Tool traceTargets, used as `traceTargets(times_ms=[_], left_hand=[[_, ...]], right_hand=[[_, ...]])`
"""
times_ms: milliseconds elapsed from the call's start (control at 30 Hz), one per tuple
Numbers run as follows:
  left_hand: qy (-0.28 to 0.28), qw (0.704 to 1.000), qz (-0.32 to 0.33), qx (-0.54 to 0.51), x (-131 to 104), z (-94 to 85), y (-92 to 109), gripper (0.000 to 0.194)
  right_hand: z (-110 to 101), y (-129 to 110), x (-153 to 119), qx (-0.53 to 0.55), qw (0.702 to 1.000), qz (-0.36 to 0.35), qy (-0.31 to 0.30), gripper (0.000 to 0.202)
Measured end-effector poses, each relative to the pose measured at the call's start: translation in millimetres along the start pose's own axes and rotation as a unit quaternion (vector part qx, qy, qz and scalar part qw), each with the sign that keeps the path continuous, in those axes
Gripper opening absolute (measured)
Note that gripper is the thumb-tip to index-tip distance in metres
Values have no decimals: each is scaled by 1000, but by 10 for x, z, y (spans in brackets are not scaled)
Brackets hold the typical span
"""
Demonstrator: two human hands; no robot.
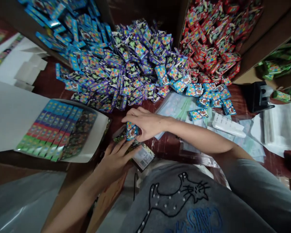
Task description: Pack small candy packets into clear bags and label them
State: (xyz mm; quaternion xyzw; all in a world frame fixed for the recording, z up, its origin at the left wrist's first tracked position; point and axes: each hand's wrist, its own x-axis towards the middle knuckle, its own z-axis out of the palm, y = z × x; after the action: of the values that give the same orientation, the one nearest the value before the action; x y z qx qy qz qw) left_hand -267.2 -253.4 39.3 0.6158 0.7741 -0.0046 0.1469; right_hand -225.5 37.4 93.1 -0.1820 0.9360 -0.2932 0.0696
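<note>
My right hand (145, 124) reaches in from the right, fingers curled around a small blue printed box (132, 130). Below it lies a flat, dark printed packet with a pale label (143, 157). My left hand (117, 153) comes from the lower left, its fingers apart and stretched over the dark packet, the tips close to the blue box's lower end. My left thumb and palm side are hidden. To the left, an open white carton (94, 147) holds rows of small boxes (50, 129) in blue, purple, red and green bands.
Heaps of purple boxes (133, 68), blue boxes (75, 29) and red boxes (210, 42) spill toward me. Green packs (278, 61) sit at the far right. Loose blue boxes (210, 95), a white plastic strip (228, 125) and a black tape dispenser (257, 97) lie on the right.
</note>
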Motion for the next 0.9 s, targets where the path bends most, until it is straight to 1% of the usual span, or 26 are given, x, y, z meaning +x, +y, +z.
traceTargets(times_ms=[67,100,167,200,233,267,333,400,433,467,533,567,600,667,733,767,833,900], left_hand=[[16,1000,-11,-5,-4,-11,47,66],[24,1000,-14,-10,-11,-11,67,66],[35,999,-18,-25,-26,0,100,64],[39,999,-21,-31,-30,8,111,64],[41,998,-25,-37,-31,14,118,64],[41,998,-30,-42,-28,13,120,65],[42,997,-40,-58,-3,-21,117,71],[55,994,-39,-88,68,-105,121,75],[72,991,-38,-104,133,-158,131,74],[98,987,-40,-118,223,-213,150,73],[153,978,-46,-136,472,-304,216,74],[171,974,-49,-140,619,-333,260,77],[174,973,-52,-141,766,-350,307,80],[161,976,-60,-132,1012,-359,390,79],[158,977,-75,-125,1136,-363,418,70],[167,974,-83,-128,1146,-372,400,66],[187,964,-103,-160,1093,-413,301,60],[201,941,-159,-222,1018,-481,157,47]], right_hand=[[-181,-61,162,-18,997,-1,-73,37],[-261,-78,253,-28,993,1,-116,28],[-354,-85,449,-59,981,9,-183,26],[-364,-77,543,-81,977,14,-199,25],[-357,-62,624,-102,974,19,-202,24],[-341,-39,683,-119,974,21,-192,25],[-318,24,710,-127,981,25,-144,33],[-335,103,593,-117,987,35,-100,40],[-355,148,487,-116,988,41,-96,45],[-373,194,359,-119,986,51,-105,53],[-369,287,72,-126,980,71,-140,78],[-335,329,-69,-125,977,82,-153,90],[-275,366,-198,-122,975,91,-161,102],[-92,418,-402,-108,977,102,-153,121],[128,444,-536,-90,984,114,-105,133],[228,451,-586,-82,987,124,-68,133],[374,458,-688,-69,988,139,9,122],[423,466,-836,-47,986,142,75,111]])
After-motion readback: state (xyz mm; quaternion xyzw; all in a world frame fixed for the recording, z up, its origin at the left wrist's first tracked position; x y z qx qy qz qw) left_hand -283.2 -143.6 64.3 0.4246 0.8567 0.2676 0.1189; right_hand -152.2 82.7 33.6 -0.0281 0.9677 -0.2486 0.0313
